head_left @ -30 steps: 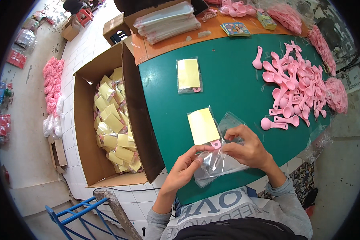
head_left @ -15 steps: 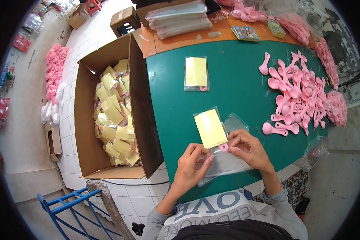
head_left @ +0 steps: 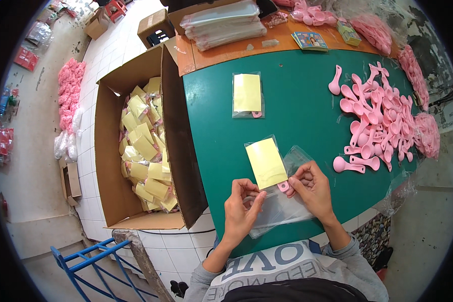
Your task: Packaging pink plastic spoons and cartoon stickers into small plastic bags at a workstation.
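Observation:
A yellow card in a clear plastic bag lies on the green table top, between and just beyond my hands. From the card's lower corner sticks out the pink handle of a spoon, with a hole in its end. My left hand pinches the bag's near edge on the left, thumb against fingers. Beside the pink handle, my right hand pinches the bag's other side. Several flat clear bags lie beneath my hands. Farther off rests another bagged yellow card, a pink handle showing at its bottom.
Loose pink spoons are heaped on the right of the table. An open cardboard box at left holds many bagged yellow cards. Stacked clear bags and small colourful packs sit on the orange surface behind. A blue metal frame stands lower left.
My right hand has moved slightly closer to the pink handle. The left hand still pinches the bag's edge, and the view has shifted a little.

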{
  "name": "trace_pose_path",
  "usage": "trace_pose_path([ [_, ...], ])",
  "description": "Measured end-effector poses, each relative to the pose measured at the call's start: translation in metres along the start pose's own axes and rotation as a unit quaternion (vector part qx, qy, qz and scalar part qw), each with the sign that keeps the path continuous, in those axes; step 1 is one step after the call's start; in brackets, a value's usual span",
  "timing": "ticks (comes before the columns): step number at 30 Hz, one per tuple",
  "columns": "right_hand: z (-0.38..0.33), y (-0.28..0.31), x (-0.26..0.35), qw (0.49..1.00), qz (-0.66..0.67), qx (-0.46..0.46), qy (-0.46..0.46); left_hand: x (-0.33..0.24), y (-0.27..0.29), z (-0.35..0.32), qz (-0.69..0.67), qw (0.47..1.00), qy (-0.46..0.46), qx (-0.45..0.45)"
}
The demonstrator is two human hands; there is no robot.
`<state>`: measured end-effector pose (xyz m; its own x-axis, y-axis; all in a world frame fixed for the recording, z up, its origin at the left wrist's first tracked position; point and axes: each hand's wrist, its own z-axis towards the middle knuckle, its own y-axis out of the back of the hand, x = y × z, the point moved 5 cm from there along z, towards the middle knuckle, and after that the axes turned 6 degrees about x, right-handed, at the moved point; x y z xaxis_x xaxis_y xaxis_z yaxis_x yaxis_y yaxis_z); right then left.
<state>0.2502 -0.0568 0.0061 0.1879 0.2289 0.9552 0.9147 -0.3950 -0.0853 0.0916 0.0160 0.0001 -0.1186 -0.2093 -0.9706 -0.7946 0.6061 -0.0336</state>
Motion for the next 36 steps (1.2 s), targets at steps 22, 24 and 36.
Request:
trace_pose_path([
  [22, 0.0, -0.005, 0.01, 0.981, -0.173, 0.012, 0.085, -0.012, 0.019, 0.038, 0.107, 0.989, 0.001, 0.105],
  [24, 0.0, -0.005, 0.01, 0.981, -0.174, 0.013, 0.084, -0.013, 0.022, 0.039, 0.096, 0.986, 0.024, 0.136],
  [36, -0.008, -0.009, 0.027, 0.953, -0.269, -0.018, 0.142, -0.027, 0.009, 0.048, 0.073, 0.992, -0.024, 0.096],
])
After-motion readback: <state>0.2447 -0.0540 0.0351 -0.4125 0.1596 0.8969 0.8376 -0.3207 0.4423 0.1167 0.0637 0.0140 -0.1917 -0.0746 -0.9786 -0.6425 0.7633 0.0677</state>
